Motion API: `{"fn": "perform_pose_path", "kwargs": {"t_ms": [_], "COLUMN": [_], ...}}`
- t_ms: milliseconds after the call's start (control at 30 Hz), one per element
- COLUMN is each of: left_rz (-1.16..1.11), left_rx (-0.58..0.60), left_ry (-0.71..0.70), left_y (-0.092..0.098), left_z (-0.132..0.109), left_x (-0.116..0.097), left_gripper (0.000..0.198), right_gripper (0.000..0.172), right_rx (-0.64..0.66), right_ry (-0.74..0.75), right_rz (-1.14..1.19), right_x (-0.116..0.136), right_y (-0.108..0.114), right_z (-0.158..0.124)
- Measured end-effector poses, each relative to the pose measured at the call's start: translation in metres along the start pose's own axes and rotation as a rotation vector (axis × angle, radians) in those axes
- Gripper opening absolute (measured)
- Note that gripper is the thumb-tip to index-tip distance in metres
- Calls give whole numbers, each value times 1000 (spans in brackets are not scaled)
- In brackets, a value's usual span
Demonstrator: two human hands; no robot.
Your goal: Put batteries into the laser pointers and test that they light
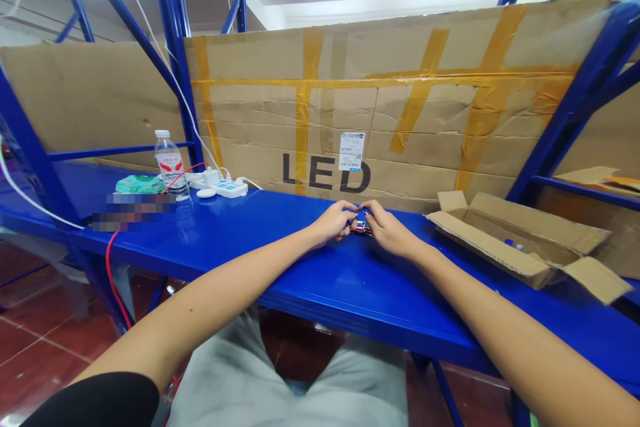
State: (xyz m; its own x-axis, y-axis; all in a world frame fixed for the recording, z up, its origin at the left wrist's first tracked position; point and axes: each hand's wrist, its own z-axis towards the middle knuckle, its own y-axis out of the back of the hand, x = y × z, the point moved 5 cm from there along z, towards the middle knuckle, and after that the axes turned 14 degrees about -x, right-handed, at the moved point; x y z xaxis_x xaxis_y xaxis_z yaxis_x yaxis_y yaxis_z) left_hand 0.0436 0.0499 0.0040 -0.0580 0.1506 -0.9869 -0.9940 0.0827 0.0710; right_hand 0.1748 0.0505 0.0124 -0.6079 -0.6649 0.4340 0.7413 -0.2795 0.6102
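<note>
Both my hands meet at the middle of the blue shelf surface (280, 260). My left hand (334, 220) and my right hand (384, 225) are closed around a small bundle of colourful items (361, 225), red, blue and purple, resting on the shelf between them. The fingers curl over the bundle from both sides and hide most of it. I cannot make out exactly what the items are.
An open cardboard box (520, 240) lies to the right with a small blue-and-white item inside. At the left stand a water bottle (170, 163), a green pack (140, 183), a white power strip (225, 185) and a red cable (113, 267). A taped cardboard sheet marked LED (390, 100) backs the shelf.
</note>
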Motion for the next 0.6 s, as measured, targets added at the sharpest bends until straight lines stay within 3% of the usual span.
{"fn": "perform_pose_path", "kwargs": {"t_ms": [433,600], "left_rz": [-20,-43], "left_rx": [83,90], "left_ry": [-25,-66], "left_y": [-5,-6], "left_z": [-5,-8], "left_x": [-3,-6], "left_gripper": [33,27], "right_gripper": [11,11], "right_rx": [19,28], "right_ry": [-158,-154], "right_rz": [375,364], "right_x": [7,6], "right_y": [-12,-15], "right_z": [-3,-2]}}
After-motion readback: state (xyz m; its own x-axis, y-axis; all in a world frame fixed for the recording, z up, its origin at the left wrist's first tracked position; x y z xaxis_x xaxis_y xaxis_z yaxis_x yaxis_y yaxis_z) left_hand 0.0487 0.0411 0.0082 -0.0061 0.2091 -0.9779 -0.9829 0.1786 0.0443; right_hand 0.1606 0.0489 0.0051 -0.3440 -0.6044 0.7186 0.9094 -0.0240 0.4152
